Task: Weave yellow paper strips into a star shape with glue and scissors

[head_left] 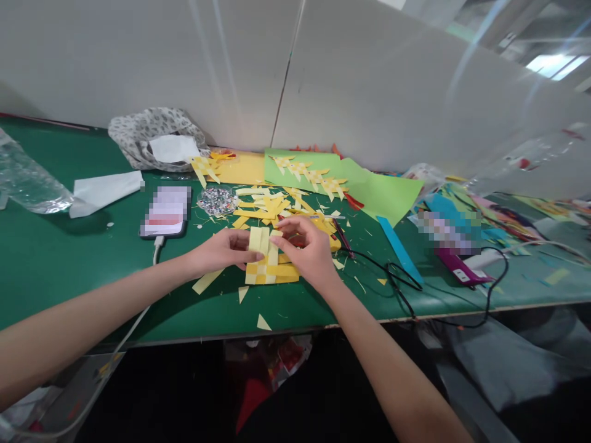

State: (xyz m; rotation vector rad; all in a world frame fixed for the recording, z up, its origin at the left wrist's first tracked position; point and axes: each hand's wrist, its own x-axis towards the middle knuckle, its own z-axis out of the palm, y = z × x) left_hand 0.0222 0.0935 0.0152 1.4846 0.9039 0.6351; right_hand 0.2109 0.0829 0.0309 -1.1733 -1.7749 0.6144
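Note:
Pale and deep yellow paper strips are interlaced into a checkered woven piece (262, 272) just above the table's front. My left hand (226, 251) grips its left side, the thumb pressed over the pale strips. From the right, my right hand (307, 246) pinches the top of a pale strip with thumb and fingertips. Loose strip ends stick out to the right beneath my right hand. Behind both hands lies a heap of loose yellow paper strips (263, 206). Small paper scraps (264, 322) are scattered nearer the front edge.
A phone (166, 212) with a white cable lies to the left, near a plastic bottle (32, 178) and a patterned cloth bag (157, 123). Finished-looking woven pieces (307, 172) rest on green paper (383, 191). A blue strip (399, 249) and black cable (392, 271) lie right.

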